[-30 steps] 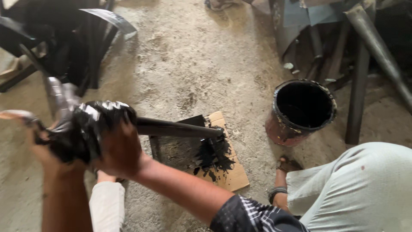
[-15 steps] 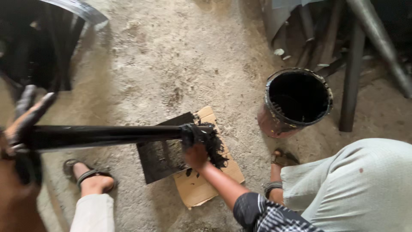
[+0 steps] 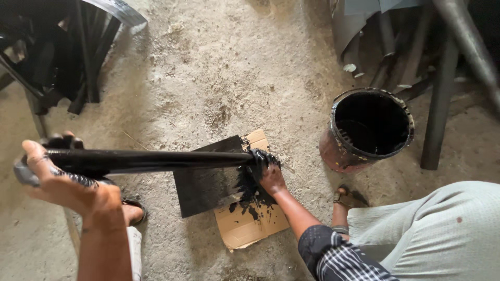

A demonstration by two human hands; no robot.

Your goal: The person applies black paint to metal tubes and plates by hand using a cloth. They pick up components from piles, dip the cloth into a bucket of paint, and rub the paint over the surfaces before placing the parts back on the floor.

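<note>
At the bottom left of the frame, the left hand (image 3: 67, 182) is wrapped around one end of a long black rod (image 3: 151, 160). There is just one rod, and it lies flat across the middle left of the frame. The hand has black smears on its fingers.

The right hand (image 3: 266, 171) sits in the middle of the frame, with its arm coming up from the bottom right in a checked sleeve (image 3: 338, 257). Its fingers are black all over — they are curled around the other end of the rod, right above the cardboard.

Under that hand lies one piece of brown cardboard (image 3: 250, 229), flat on the floor. It has a big black patch and a pile of black goo on it.

Two feet in sandals show, one at the lower left (image 3: 133, 211) and one at the right (image 3: 349, 198), next to a pale grey trouser leg (image 3: 437, 229).

Farther up on the right stands one round bucket (image 3: 370, 130). It is open on top and black inside — how full it is, I cannot tell.

The floor (image 3: 234, 67) is rough, dusty concrete. At the top left are dark metal pieces (image 3: 67, 57), and at the top right are grey metal pipes (image 3: 442, 78).
</note>
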